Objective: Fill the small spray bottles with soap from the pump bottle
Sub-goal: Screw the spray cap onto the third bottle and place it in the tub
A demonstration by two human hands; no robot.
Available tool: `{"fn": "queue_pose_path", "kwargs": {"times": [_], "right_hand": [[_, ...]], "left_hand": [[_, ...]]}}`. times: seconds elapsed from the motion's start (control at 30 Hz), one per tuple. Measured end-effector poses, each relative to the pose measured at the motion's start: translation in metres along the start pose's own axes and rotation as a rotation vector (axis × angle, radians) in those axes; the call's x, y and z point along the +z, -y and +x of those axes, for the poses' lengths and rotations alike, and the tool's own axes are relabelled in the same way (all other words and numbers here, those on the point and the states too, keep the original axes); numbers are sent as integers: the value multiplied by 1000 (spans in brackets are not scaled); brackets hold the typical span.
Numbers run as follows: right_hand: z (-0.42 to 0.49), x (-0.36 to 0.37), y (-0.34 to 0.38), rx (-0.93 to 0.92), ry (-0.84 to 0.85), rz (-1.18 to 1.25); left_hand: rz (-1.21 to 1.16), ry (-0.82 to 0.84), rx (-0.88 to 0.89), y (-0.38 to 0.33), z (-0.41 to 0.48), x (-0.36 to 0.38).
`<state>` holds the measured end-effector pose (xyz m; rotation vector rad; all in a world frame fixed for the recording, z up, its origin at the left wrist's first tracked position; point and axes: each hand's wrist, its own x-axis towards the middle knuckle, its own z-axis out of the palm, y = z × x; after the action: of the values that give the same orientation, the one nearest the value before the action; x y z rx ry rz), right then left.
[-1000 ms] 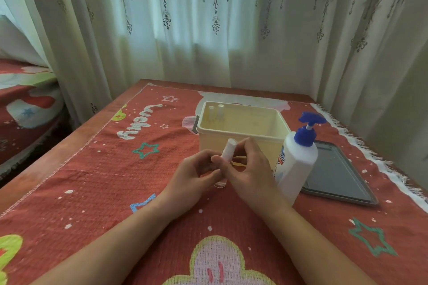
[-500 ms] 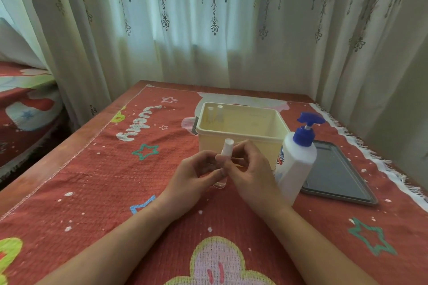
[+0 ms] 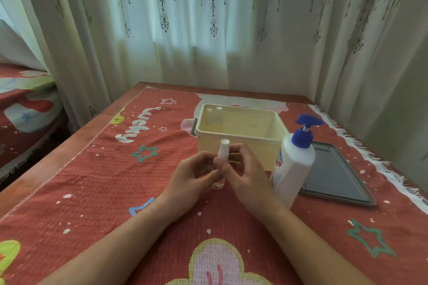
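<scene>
1. Two hands share one upright spray bottle (image 3: 223, 151): left hand (image 3: 188, 179) curls round its body, right hand (image 3: 246, 177) pinches its white top
2. It is just before the tub (image 3: 240, 140), pump bottle (image 3: 294, 169) beside the right hand

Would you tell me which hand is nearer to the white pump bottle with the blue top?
Right. The right hand is just beside the white pump bottle; the left hand is farther off, beyond the small clear spray bottle both hold.

Held small spray bottle (image 3: 224, 149) upright, left hand (image 3: 188, 178) round its clear body, right hand (image 3: 247, 176) pinching its white top. Had pump bottle (image 3: 294, 169) just beside right hand, cream tub (image 3: 254, 152) behind.
</scene>
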<state>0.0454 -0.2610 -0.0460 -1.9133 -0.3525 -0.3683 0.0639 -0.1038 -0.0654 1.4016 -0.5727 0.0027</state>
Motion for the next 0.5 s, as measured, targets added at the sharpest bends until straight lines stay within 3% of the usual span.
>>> {"fn": "queue_pose_path", "kwargs": {"times": [0.23,0.5], "right_hand": [[0,-1,6,-134,-40,-44],[0,2,0,-26,-31,-35]], "left_hand": [[-7,-17,-11,0,0,-1],[30,-5,13,-2,0,0]]}}
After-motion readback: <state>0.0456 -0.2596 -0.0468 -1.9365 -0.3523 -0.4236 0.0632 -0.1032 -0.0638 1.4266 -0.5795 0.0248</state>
